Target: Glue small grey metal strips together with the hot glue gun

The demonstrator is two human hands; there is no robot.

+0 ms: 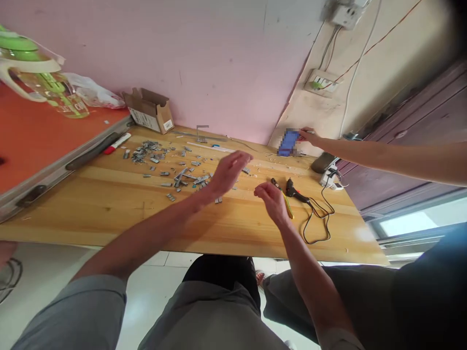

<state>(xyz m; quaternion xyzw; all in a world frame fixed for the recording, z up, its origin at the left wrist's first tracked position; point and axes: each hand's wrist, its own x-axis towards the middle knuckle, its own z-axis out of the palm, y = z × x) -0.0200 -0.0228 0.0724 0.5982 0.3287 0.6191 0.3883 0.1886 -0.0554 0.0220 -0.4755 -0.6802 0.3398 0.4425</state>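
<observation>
My left hand (230,172) hovers above the wooden table (109,209), at the right edge of a scatter of small grey metal pieces (189,177). Its fingers are stretched out to the right, and nothing shows in them. My right hand (273,200) is beside it, with its fingers curled together; whatever may be inside them is hidden. Just right of that hand lie pliers (288,204) with a yellow handle. A black glue gun (295,190) with a looped cord lies further right. A denser pile of metal pieces (148,150) sits at the left.
At the right, another person's hand (308,136) touches a blurred blue object (289,142) by the wall. A power strip (332,177) lies at the table's right edge. An open cardboard box (149,109), a red-and-white marker (117,143) and a jug (47,82) are on the left.
</observation>
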